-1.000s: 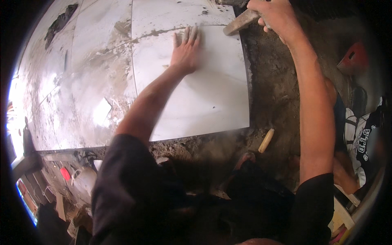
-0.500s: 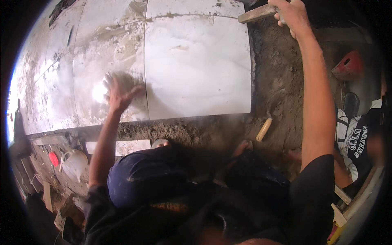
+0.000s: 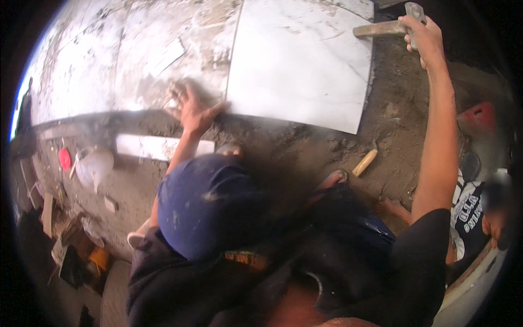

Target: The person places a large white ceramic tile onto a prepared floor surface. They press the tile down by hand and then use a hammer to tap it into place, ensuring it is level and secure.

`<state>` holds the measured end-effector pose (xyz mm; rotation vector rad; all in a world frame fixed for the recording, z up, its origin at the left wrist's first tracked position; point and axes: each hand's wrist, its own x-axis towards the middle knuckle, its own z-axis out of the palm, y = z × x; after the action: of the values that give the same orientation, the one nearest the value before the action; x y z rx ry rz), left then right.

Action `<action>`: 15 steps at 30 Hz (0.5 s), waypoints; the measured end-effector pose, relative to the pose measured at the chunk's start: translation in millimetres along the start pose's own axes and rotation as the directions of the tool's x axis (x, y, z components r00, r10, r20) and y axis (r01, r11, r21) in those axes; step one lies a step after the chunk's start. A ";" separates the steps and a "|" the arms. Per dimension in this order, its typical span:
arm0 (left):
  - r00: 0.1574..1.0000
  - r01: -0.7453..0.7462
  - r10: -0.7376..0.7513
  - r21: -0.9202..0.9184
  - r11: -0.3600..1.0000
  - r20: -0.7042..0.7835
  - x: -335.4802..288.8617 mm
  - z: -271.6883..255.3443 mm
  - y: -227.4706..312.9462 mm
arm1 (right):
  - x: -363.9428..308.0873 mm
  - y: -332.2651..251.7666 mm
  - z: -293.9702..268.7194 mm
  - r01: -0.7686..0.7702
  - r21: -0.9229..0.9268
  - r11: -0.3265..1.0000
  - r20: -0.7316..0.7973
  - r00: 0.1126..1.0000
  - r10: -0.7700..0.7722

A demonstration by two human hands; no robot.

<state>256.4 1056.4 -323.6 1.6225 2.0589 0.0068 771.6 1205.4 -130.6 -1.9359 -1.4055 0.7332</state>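
My left hand [image 3: 194, 111] rests with fingers spread at the near edge of the dirt-smeared tiles [image 3: 136, 76], its thumb reaching the joint beside a cleaner white tile [image 3: 297, 65]. In my raised right hand [image 3: 427, 44] is a hammer [image 3: 381, 29], gripped close to where its two parts cross. Its long part points left, over the right edge of the white tile. Whether it touches the tile, I cannot tell.
Brown soil borders the tiles. A wooden-handled tool [image 3: 364, 162] lies near my foot. Leftward are a white tile strip [image 3: 147, 146], a whitish container [image 3: 93, 166] and a red object [image 3: 65, 158]. At right are a red object [image 3: 478, 116] and a person in printed clothing [image 3: 469, 210].
The view has shifted, and the tiles appear higher and farther right. My left hand has slid toward the near tile edge. The hammer has come nearer along the white tile's right side.
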 end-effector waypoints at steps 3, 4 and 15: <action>0.999 0.012 -0.011 -0.019 1.000 0.039 3.7 -8.8 11.3 | -5.1 -8.7 2.9 0.010 -0.037 0.999 0.015 1.000 -0.010; 0.999 0.014 -0.014 -0.001 1.000 0.046 1.1 -9.4 12.9 | -4.5 -9.2 3.9 0.017 -0.022 1.000 0.033 0.999 -0.016; 0.993 0.065 -0.059 -0.055 0.996 0.105 -3.2 -21.1 25.9 | -69.3 -81.7 46.0 0.001 0.115 0.993 -0.045 0.999 0.005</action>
<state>272.1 1067.3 -296.0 1.4928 2.0108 -0.0376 668.5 1165.7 -93.4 -1.8535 -1.3053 0.7498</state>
